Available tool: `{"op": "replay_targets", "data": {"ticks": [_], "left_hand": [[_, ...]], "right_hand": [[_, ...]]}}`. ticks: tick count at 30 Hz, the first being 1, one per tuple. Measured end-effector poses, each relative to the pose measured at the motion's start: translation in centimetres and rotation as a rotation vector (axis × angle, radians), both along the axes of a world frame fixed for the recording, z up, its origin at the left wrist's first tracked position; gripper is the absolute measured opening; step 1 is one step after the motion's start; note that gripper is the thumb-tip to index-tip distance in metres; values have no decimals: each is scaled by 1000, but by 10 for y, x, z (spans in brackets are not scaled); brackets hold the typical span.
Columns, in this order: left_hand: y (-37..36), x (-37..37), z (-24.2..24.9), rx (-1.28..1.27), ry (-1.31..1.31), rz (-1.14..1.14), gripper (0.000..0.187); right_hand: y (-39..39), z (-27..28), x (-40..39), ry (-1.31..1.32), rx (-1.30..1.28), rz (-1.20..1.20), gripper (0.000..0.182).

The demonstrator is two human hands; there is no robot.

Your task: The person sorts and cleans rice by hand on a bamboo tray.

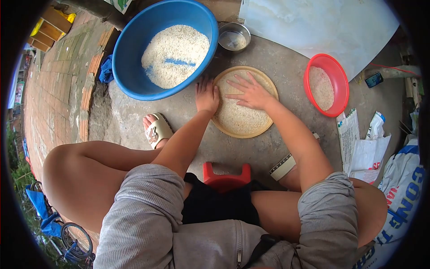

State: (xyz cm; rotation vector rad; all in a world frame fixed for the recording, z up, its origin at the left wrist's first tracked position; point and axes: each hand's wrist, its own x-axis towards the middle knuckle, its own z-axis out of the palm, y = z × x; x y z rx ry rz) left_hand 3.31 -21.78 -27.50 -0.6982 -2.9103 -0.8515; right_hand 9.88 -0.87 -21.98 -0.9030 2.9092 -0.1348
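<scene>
A round, shallow tan tray (244, 131) lies on the ground in front of me, covered with a layer of pale grain that looks like rice (239, 117). My right hand (254, 94) is open, its fingers spread flat over the grain near the middle. At the tray's left rim is my left hand (207, 97), with its fingers stretched forward outside the tray and its thumb at the edge. Just beyond that hand stands a large blue tub (130, 83) with a heap of the same grain (172, 49); a strip of blue bottom shows through.
A metal bowl (242, 29) sits behind the tray. To the right are a red basin (342, 83) with grain, a phone (374, 79), torn paper packaging (371, 154) and printed sacks (403, 184). A red stool (227, 181) is between my legs.
</scene>
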Motion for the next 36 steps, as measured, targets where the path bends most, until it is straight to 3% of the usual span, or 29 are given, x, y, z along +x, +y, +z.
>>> {"op": "replay_targets", "data": {"ticks": [1, 3, 9, 10, 12, 13, 15, 18, 22, 24, 25, 27, 30, 34, 36], "left_hand": [[0, 0, -1, 7, 12, 4, 39], [0, -1, 0, 11, 23, 10, 38], [-3, -11, 4, 117, 1, 48, 31], [-3, -13, 4, 110, 28, 47, 30], [-4, -13, 7, 102, 55, 48, 29], [-4, -12, 10, 110, 40, 57, 29], [-2, -10, 14, 115, 26, 62, 28], [-2, -11, 15, 123, -4, 70, 28], [-3, -13, 11, 120, 27, 78, 29], [-3, -16, 14, 119, 43, 59, 29], [-2, -18, 19, 119, -82, 99, 30], [2, -21, 27, 118, -204, 139, 31], [14, -21, 36, 186, -225, 223, 32], [31, -19, 42, 247, -177, 155, 32], [38, -18, 44, 315, -117, 135, 33]], "right_hand": [[-3, 0, -1, 1, -3, -1, 43], [-11, 0, -2, 91, 1, -321, 42], [-21, -3, -5, 8, -46, 28, 40], [-24, -3, -4, 9, -51, 30, 40], [-30, -2, 0, 70, -127, -282, 38], [-33, -2, 3, 71, -129, -281, 38], [-35, -2, 8, 46, -106, -20, 37], [-38, 0, 10, -17, -147, 50, 37], [-46, -1, 28, -15, -188, -159, 36], [-51, -5, 33, 58, -139, 209, 35], [-51, -2, 37, 61, -142, 203, 35], [-51, 6, 48, 1, -179, -149, 35], [-46, 3, 62, -18, -197, 58, 34], [-38, 6, 74, -22, -140, 3, 34], [-33, 9, 82, -8, -216, -168, 34]]}}
